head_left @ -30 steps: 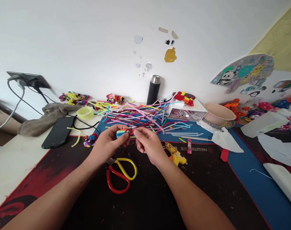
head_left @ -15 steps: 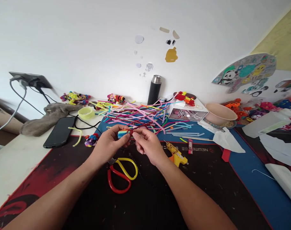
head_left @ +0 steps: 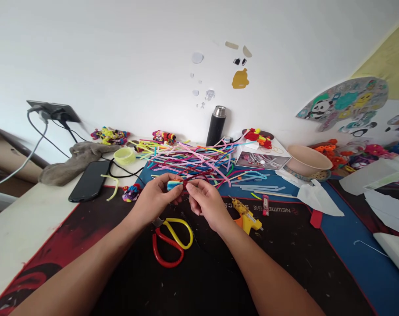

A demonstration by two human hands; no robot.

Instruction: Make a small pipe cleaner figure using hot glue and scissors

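Over the dark mat, my left hand [head_left: 155,194] is closed around a small striped bundle of pipe cleaners [head_left: 174,185], with blue, pale and orange bands showing. Close beside it, my right hand [head_left: 206,201] is pinched at the bundle's right end. A dark red pipe cleaner [head_left: 185,181] shows between the two hands, and the right fingertips appear to grip it, though they partly hide it. Below the hands lie scissors [head_left: 168,263] with one red and one yellow handle, their blades mostly hidden. A yellow glue gun [head_left: 250,223] rests right of my right wrist.
Behind the hands spreads a pile of loose pipe cleaners [head_left: 193,158]. A black thermos [head_left: 215,129], a white box [head_left: 278,151] and a beige bowl [head_left: 308,161] stand near the wall. On the left are a phone [head_left: 90,181], a tape roll [head_left: 124,156] and a small colourful figure [head_left: 131,193].
The whole view has shifted slightly, so everything sits a little further right. Both hands stay together at the striped bundle, with the right fingers slightly repositioned at its end.
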